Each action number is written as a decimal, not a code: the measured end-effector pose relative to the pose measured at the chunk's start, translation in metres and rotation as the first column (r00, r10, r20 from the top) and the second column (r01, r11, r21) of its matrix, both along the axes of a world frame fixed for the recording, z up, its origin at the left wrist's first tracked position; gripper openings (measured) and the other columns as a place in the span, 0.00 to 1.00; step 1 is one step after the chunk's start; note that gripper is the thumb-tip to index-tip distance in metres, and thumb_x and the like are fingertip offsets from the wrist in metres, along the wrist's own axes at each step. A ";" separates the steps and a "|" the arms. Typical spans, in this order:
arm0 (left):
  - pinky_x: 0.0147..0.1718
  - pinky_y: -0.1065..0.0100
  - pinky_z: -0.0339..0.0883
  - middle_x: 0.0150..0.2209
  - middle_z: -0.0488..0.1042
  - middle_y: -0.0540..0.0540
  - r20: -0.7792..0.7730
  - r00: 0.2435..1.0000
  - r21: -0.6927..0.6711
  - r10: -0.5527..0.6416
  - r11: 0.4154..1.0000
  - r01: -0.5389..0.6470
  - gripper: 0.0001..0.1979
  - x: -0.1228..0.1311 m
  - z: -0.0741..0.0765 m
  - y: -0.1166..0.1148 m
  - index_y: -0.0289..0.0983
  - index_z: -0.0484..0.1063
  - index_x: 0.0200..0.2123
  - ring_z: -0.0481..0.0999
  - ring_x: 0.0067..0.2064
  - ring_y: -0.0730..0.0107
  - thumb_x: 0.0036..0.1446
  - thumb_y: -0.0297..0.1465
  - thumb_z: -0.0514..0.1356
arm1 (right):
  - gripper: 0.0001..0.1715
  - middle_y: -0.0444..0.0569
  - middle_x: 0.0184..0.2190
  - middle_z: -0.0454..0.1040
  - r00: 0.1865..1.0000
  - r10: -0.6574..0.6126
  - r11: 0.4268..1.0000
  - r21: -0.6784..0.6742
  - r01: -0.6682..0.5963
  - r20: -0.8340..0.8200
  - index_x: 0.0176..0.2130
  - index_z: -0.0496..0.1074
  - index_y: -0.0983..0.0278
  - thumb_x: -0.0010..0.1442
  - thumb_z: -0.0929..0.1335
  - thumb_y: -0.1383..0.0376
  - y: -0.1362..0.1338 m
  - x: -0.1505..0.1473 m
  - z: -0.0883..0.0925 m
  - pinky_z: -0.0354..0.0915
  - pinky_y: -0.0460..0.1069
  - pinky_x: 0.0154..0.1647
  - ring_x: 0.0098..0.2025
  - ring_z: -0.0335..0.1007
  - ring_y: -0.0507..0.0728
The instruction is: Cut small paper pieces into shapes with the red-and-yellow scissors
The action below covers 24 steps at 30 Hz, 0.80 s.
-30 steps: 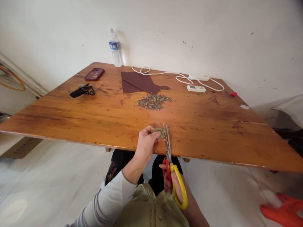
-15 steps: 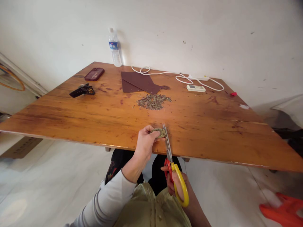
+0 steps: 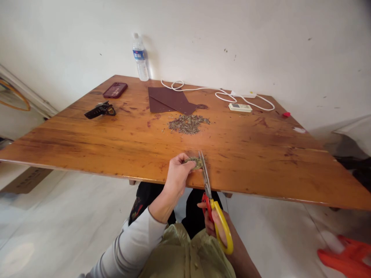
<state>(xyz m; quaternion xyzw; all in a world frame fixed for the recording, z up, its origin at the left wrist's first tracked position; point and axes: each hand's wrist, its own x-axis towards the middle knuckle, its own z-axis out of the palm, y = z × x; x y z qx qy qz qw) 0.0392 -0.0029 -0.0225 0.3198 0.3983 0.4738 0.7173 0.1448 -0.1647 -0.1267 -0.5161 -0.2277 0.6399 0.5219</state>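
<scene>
My left hand [image 3: 179, 170] pinches a small, flat, mottled green piece [image 3: 198, 163], perhaps dried leaf, between thumb and fingers just above the table's near edge. My right hand [image 3: 216, 222] grips scissors [image 3: 206, 181] with one yellow and one red handle. Their blades point away from me, slightly apart, right at the green piece's right end; I cannot tell whether they touch it. Farther in on the table lies a loose pile of brownish-grey shredded bits [image 3: 189, 124].
The wooden table [image 3: 116, 146] also bears dark red sheets [image 3: 168, 100], a phone [image 3: 115, 90], a black hair clip [image 3: 100, 110], a water bottle [image 3: 141, 60], a white cable [image 3: 199, 89] and a white remote control [image 3: 240, 107]. A white wall stands behind.
The scissor blades have parted a little, and the yellow handle has swung slightly to the right. My left hand and the green piece stay almost still.
</scene>
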 end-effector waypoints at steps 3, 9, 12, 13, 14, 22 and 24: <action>0.31 0.66 0.75 0.20 0.63 0.56 0.005 1.000 -0.001 0.005 1.000 -0.005 0.16 0.000 0.000 0.000 0.39 0.60 0.18 0.70 0.24 0.75 0.37 0.28 0.68 | 0.38 0.33 0.14 0.52 0.998 -0.056 0.998 0.009 0.056 -0.003 0.41 0.81 0.65 0.51 0.75 0.35 -0.001 0.002 0.000 0.45 0.45 0.15 0.15 0.42 0.46; 0.31 0.67 0.75 0.20 0.64 0.55 -0.002 1.000 -0.002 0.006 1.000 -0.006 0.14 0.001 -0.001 0.001 0.39 0.61 0.18 0.70 0.24 0.75 0.37 0.27 0.67 | 0.36 0.32 0.12 0.53 0.996 -0.068 0.998 -0.014 0.067 -0.058 0.38 0.81 0.64 0.50 0.76 0.36 -0.003 -0.001 -0.005 0.42 0.43 0.14 0.13 0.40 0.45; 0.30 0.67 0.75 0.20 0.65 0.55 0.010 1.000 -0.010 0.005 1.000 -0.005 0.14 0.001 0.000 0.000 0.39 0.61 0.18 0.71 0.25 0.75 0.36 0.27 0.68 | 0.37 0.33 0.12 0.55 0.997 -0.055 0.998 -0.018 0.054 -0.063 0.38 0.80 0.65 0.48 0.77 0.36 -0.002 -0.001 -0.006 0.42 0.43 0.14 0.13 0.41 0.45; 0.31 0.67 0.75 0.20 0.65 0.55 0.017 1.000 -0.011 0.009 1.000 -0.009 0.15 0.001 0.000 0.000 0.39 0.61 0.18 0.71 0.25 0.75 0.36 0.28 0.68 | 0.37 0.33 0.13 0.56 0.997 -0.053 0.999 -0.014 0.052 -0.057 0.39 0.80 0.65 0.48 0.77 0.36 -0.001 -0.002 -0.005 0.43 0.43 0.15 0.14 0.42 0.45; 0.31 0.67 0.75 0.21 0.65 0.55 0.025 1.000 -0.011 0.014 1.000 -0.014 0.15 0.001 0.000 0.000 0.39 0.61 0.18 0.71 0.25 0.74 0.36 0.28 0.68 | 0.38 0.33 0.13 0.57 0.997 -0.053 0.999 -0.008 0.052 -0.052 0.40 0.80 0.65 0.48 0.77 0.36 0.000 -0.002 -0.004 0.43 0.43 0.15 0.14 0.43 0.45; 0.30 0.67 0.75 0.21 0.66 0.54 0.048 0.999 -0.009 0.026 1.000 -0.026 0.16 0.001 0.002 -0.001 0.39 0.61 0.18 0.71 0.26 0.74 0.36 0.29 0.69 | 0.39 0.33 0.16 0.55 0.996 -0.059 0.998 0.000 0.059 -0.061 0.41 0.79 0.64 0.46 0.76 0.35 0.004 -0.003 0.001 0.42 0.44 0.17 0.17 0.41 0.46; 0.30 0.68 0.75 0.21 0.65 0.55 0.052 0.998 -0.009 0.025 1.000 -0.025 0.16 0.001 0.002 -0.001 0.39 0.61 0.18 0.71 0.26 0.74 0.36 0.29 0.69 | 0.39 0.34 0.16 0.56 0.998 -0.047 0.999 -0.004 0.047 -0.039 0.41 0.79 0.64 0.47 0.76 0.34 0.003 -0.003 0.002 0.43 0.44 0.17 0.16 0.42 0.47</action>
